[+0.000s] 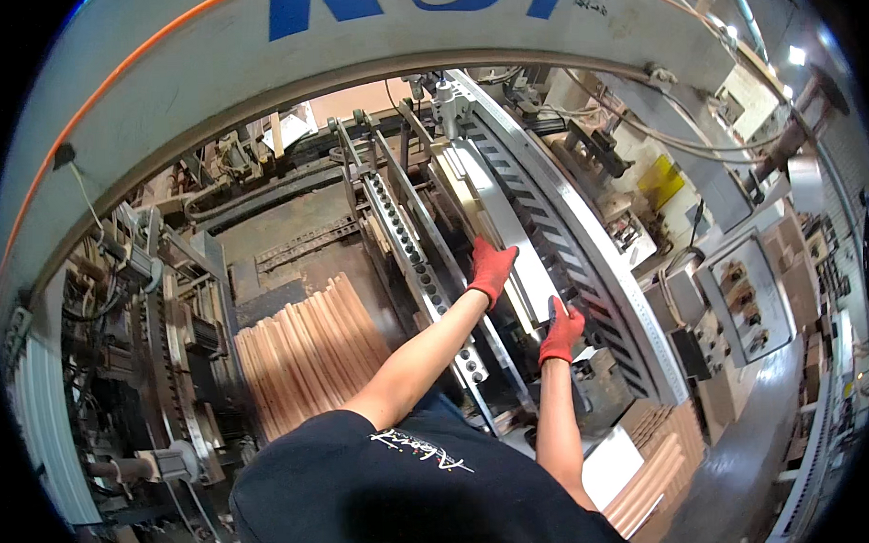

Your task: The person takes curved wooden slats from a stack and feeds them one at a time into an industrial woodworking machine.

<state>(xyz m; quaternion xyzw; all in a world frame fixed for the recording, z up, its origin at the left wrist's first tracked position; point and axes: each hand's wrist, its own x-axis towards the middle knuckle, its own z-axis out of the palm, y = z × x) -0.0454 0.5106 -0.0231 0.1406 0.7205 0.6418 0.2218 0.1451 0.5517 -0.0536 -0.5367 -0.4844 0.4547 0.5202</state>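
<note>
A long white board (512,226) lies lengthwise on the machine, stretching away from me beside a striped metal rail. My left hand (493,269), in a red glove, is closed on the board's left edge, partway along it. At the near end, my right hand (560,332), also red-gloved, grips the board's corner with the thumb on its upper side. Under and left of the board, the pale edges of other layers show; I cannot tell how many. Both palms are hidden.
A stack of wooden strips (308,348) stands left of my left forearm. More wooden boards (666,464) are piled at lower right. A roller rail (410,253) runs left of the white board. A large grey machine beam (208,78) arches overhead. A control panel (749,299) stands right.
</note>
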